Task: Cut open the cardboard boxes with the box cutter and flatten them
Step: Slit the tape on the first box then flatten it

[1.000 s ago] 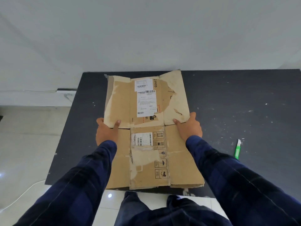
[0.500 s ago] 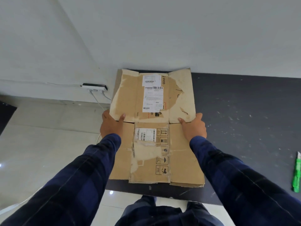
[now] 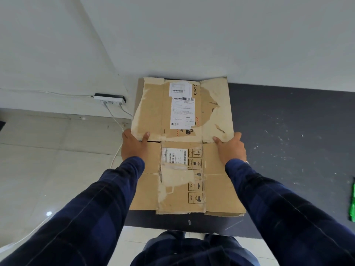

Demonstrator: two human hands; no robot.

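Flattened cardboard box [image 3: 178,181], green box cutter [image 3: 353,200] well apart

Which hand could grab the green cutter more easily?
Probably the right hand: the green cutter lies on its side of the table, while the left hand grips the cardboard farther away.

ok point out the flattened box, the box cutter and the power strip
flattened box [image 3: 217,181]: head view, bare lower right panel
box cutter [image 3: 353,200]: head view, green body at the right edge
power strip [image 3: 111,101]: head view, white socket face
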